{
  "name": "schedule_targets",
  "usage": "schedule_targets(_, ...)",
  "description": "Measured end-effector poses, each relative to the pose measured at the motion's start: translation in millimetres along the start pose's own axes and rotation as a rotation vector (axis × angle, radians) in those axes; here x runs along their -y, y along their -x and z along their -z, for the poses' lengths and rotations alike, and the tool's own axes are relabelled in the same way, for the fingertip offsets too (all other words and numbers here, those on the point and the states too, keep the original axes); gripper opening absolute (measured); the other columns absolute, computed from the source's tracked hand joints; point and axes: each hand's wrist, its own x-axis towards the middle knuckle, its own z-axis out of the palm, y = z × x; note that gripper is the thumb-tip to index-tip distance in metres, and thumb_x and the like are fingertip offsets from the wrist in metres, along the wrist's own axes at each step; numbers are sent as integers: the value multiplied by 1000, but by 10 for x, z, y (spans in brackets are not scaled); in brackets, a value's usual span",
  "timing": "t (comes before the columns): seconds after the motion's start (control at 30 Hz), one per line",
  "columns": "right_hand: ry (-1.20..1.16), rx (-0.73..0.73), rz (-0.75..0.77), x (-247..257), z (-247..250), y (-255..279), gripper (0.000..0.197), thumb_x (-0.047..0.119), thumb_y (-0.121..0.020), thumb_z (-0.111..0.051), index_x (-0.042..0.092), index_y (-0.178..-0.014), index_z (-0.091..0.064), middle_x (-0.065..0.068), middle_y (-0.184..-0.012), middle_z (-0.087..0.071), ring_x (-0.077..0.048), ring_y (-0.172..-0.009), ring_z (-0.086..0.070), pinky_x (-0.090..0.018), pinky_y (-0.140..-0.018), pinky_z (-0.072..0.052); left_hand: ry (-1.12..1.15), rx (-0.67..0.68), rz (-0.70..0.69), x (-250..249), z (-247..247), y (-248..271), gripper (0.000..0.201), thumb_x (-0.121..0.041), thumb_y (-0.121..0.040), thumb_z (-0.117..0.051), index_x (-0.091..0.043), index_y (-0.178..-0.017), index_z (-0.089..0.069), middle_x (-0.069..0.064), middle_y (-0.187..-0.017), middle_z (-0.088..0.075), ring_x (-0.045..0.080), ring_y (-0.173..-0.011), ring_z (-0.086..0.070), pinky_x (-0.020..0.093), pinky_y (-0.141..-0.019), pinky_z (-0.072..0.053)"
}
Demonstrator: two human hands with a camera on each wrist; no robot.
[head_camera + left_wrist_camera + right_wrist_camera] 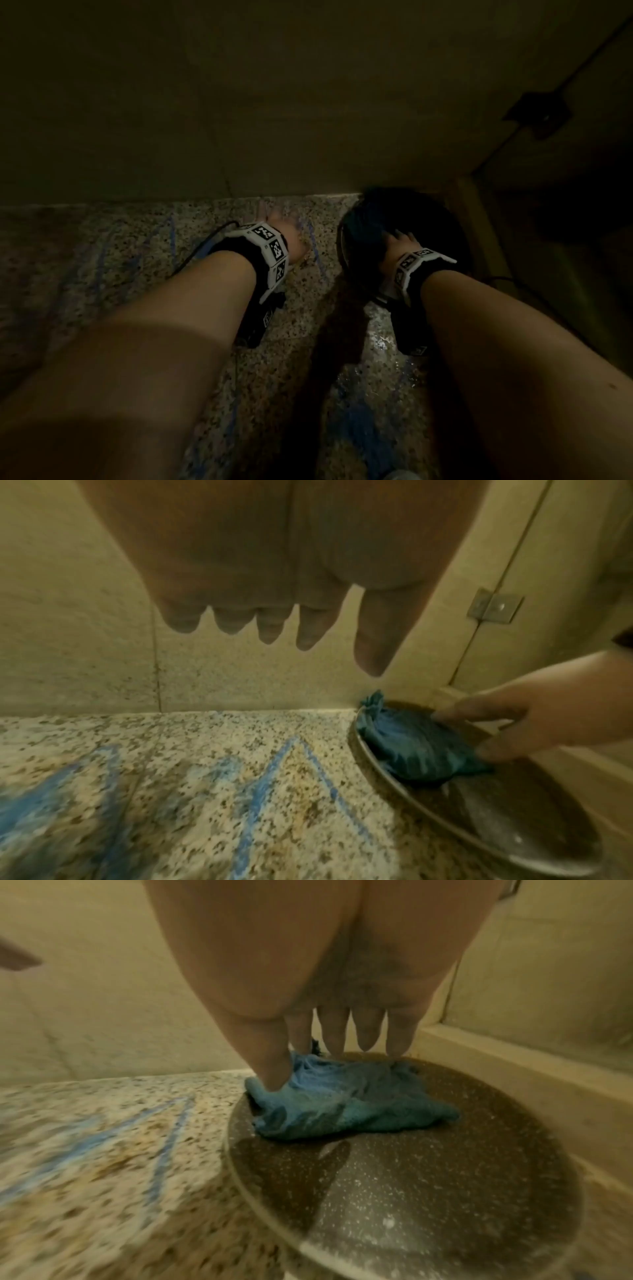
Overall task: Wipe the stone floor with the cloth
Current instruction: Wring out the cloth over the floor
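Observation:
A crumpled blue cloth (342, 1104) lies at the far edge of a dark speckled pan (411, 1191) that holds water and stands on the stone floor (171, 750) by the wall. My right hand (325, 1056) reaches into the pan; its thumb presses the cloth's left end and its fingers come down behind it, so the cloth (411, 748) sits gripped between them. My left hand (270, 626) is held over the floor left of the pan (514, 804), fingers straight and holding nothing. The head view is dim: left hand (281, 222), right hand (399, 240), pan rim (342, 246).
Blue marks (260, 785) streak the speckled floor left of the pan. A beige wall (85, 615) rises just beyond both hands. To the right are a raised sill (514, 1074) and a door edge with a metal hinge (495, 605). A wet patch (380, 342) shines near me.

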Motion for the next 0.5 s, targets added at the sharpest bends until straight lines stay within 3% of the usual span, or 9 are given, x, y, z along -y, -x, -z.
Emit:
schedule_targets(0.33, -74, 35, -12, -74, -124, -254, 74, 23, -97, -51, 27, -153, -2, -5, -160, 2, -34, -145, -9, -58, -110, -27, -35, 83, 10, -124, -64, -198, 72, -50, -98, -36, -20, -153, 1, 7, -159, 9, 33, -145, 10, 48, -116, -3)
schedule_targets(0.5, -3, 25, -40, -121, -226, -317, 59, 7, -99, -41, 25, -151, -20, -9, -156, -8, -38, -139, -18, -50, -106, -35, -46, 79, 42, -112, -52, -235, 71, -46, -98, -41, -22, -153, -3, 4, -159, 10, 31, -145, 12, 51, -117, -7)
